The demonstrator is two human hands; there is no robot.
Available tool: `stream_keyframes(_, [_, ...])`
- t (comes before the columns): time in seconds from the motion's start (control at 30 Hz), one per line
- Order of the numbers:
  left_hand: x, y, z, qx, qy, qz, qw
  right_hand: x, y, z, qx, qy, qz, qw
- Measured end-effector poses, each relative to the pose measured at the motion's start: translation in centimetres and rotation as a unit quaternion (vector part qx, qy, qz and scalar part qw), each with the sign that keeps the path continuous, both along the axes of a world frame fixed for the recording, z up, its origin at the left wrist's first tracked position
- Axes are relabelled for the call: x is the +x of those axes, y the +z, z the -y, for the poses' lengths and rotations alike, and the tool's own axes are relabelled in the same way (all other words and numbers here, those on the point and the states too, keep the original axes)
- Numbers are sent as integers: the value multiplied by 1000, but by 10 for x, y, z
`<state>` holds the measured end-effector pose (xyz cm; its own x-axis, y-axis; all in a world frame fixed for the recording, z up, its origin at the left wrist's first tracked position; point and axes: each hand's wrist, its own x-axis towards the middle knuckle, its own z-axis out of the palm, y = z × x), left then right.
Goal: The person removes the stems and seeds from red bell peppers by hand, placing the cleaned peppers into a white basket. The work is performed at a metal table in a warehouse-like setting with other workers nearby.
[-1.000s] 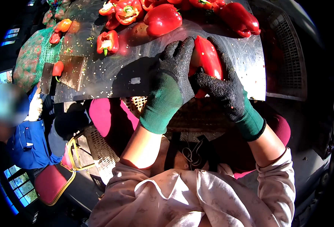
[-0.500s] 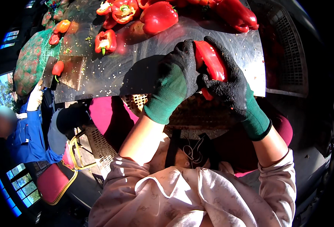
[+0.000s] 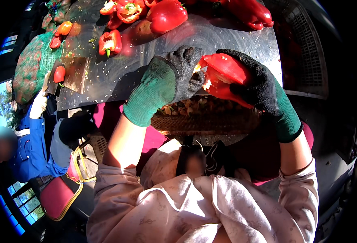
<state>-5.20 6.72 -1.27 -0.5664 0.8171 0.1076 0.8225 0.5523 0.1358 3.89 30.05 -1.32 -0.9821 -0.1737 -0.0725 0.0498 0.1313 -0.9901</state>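
My right hand point(image 3: 259, 83), in a black-coated green glove, is wrapped round a red bell pepper point(image 3: 227, 69) that is split open. Pale flesh and seeds show along the split, on the side facing my other hand. My left hand point(image 3: 182, 73), gloved alike, is curled closed just left of the pepper. At its fingertips shows a pale, seedy bit of the pepper core point(image 3: 196, 69), mostly hidden by the fingers. Both hands are over the near edge of the metal table point(image 3: 146, 60).
More red peppers point(image 3: 168, 16), some cut open, lie at the table's far side. Beneath my hands is a crate point(image 3: 186, 121) of scraps. At right stands a plastic crate point(image 3: 312, 52). A person in blue point(image 3: 32, 141) holds a cleaver at left, near a small red pepper point(image 3: 59, 74) and a net sack point(image 3: 32, 69).
My left hand has moved left, away from the right one, and its fingers have curled. The pepper in my right hand has turned, and its seedy inside now shows.
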Motion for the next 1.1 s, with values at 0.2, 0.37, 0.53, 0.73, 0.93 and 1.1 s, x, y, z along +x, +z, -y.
stream_keyframes(0.2, [10,0,11,29,111,15,993,-2,5,1,-2,5,53,999])
stream_keyframes(0.37, [-6,-11,59,107,273,-6,956,4,18,-1,-89,0,98,991])
stream_keyframes(0.53, [42,13,84,204,255,276,904,1,22,10,-32,-160,70,984])
stream_keyframes(0.73, [81,24,92,145,192,353,904,-28,9,16,358,8,-448,819])
stream_keyframes(0.93, [36,17,99,228,283,156,918,-44,-1,45,354,4,-500,790])
stream_keyframes(1.1, [-22,0,65,268,281,119,914,-42,-36,32,357,45,-351,864])
